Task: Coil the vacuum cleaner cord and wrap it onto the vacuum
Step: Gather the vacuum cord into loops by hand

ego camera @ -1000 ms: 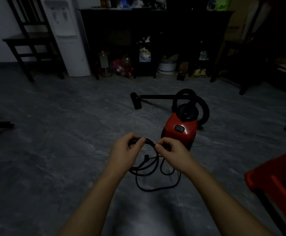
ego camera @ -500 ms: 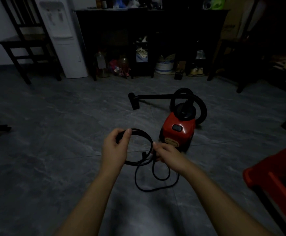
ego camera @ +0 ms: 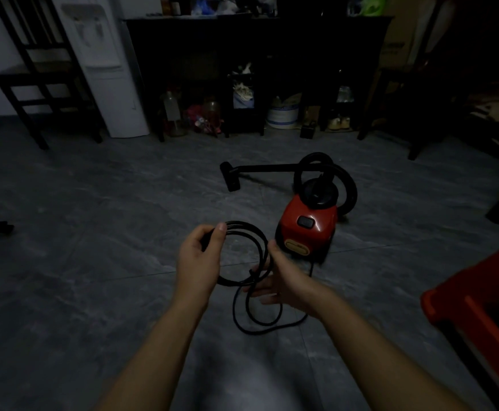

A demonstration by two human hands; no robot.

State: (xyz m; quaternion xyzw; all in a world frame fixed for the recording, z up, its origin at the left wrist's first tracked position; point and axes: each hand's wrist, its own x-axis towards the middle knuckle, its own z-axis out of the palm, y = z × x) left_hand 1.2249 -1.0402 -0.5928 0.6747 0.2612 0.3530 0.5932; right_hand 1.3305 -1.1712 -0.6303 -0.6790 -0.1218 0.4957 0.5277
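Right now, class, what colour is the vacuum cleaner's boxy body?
Red boxy vacuum cleaner body, black-topped; head view shows it.

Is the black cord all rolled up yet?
Partly. The left hand holds several loops of cord; a loose stretch trails on the floor.

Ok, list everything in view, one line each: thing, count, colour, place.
vacuum cleaner: one, red and black, floor centre-right
hose: one, black, looped behind the vacuum cleaner
nozzle wand: one, black, lying on the floor to the left
cord: one, black, partly coiled, rest slack on the floor
water dispenser: one, white, far left
chair: one, dark, far left
shelf unit: one, dark, far wall, cluttered
crate: one, red, right edge
left hand: closed on the coil
right hand: open, under the cord
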